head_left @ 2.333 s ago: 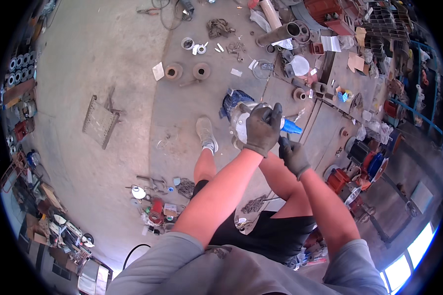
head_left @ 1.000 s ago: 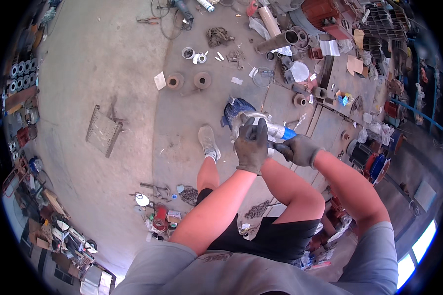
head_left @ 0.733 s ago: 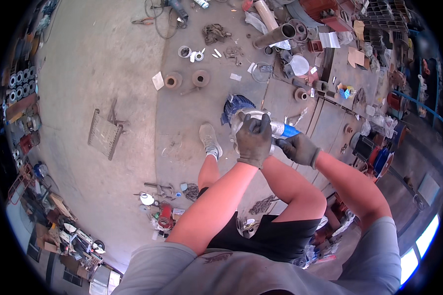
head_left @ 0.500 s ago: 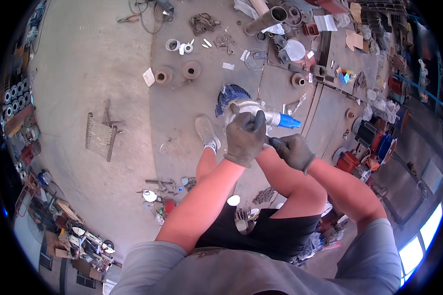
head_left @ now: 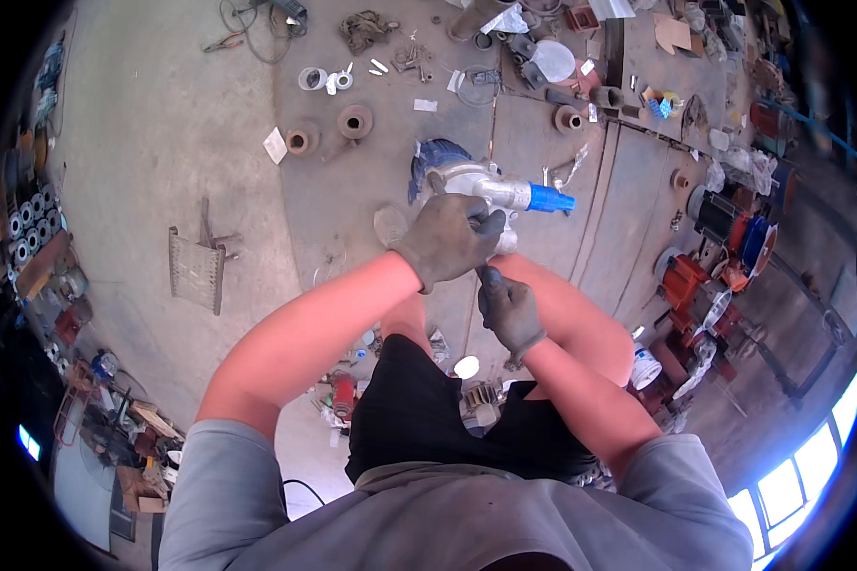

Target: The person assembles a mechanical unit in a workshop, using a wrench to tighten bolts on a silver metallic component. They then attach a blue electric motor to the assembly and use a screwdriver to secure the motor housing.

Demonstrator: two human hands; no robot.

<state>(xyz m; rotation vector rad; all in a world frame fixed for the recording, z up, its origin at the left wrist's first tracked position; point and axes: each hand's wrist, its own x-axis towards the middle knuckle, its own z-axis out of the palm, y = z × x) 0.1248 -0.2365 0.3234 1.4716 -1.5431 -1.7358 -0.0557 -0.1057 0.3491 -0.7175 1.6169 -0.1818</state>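
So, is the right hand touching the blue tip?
Apart. The head view shows the right hand below the blue tip in the picture, with bare leg and floor plainly visible between them.

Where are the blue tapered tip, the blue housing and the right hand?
Blue tapered tip (head_left: 548,198): head view, middle of its side.
Blue housing (head_left: 441,153): head view, on its visible upper part.
Right hand (head_left: 510,311): head view, middle of the curled, gloved hand.
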